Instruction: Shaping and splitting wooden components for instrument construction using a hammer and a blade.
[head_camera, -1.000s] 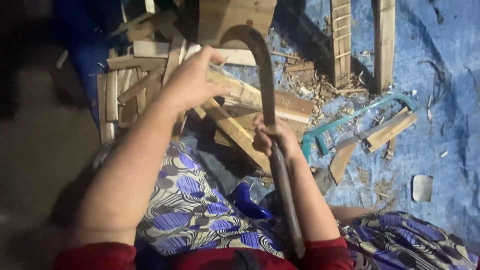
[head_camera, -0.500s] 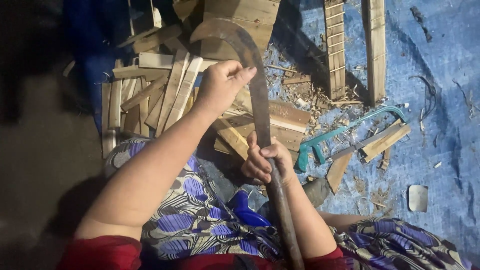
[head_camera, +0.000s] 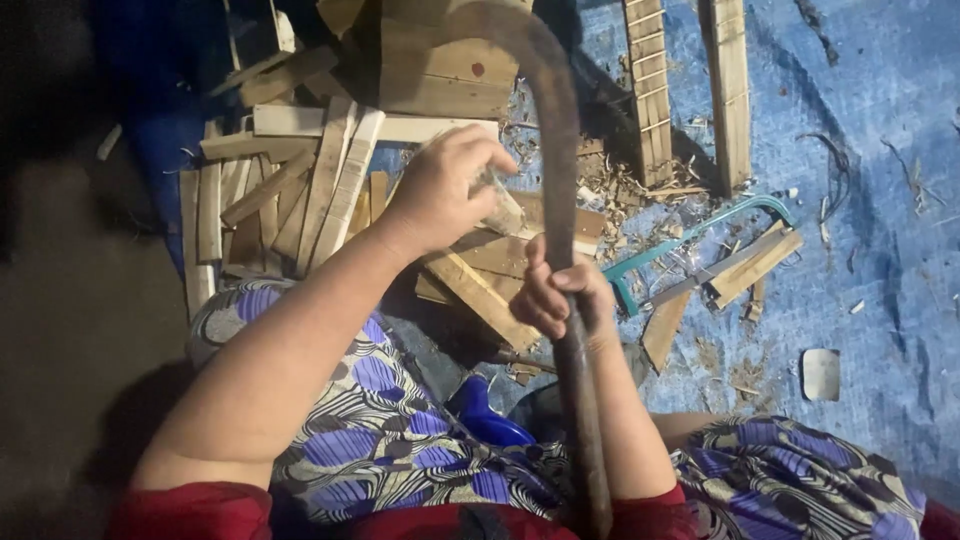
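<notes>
My right hand (head_camera: 562, 295) grips the dark shaft of a long curved blade (head_camera: 556, 150), which arches up and over a wooden block (head_camera: 440, 65) at the top. My left hand (head_camera: 445, 190) is closed around a small pale piece of wood (head_camera: 502, 212) just left of the blade, above a flat plank (head_camera: 480, 290). My knees in purple patterned cloth (head_camera: 380, 440) fill the bottom of the view.
A heap of thin wooden slats (head_camera: 290, 195) lies at the left. A teal hacksaw (head_camera: 700, 245) and short offcuts (head_camera: 755, 268) rest on the blue tarp (head_camera: 880, 200) at right. Two long slats (head_camera: 730, 85) lie at the top. Wood shavings are scattered about.
My left hand has drawn back from the slat heap toward the blade and closed on a small piece of wood. The blade is raised a little higher in my right hand.
</notes>
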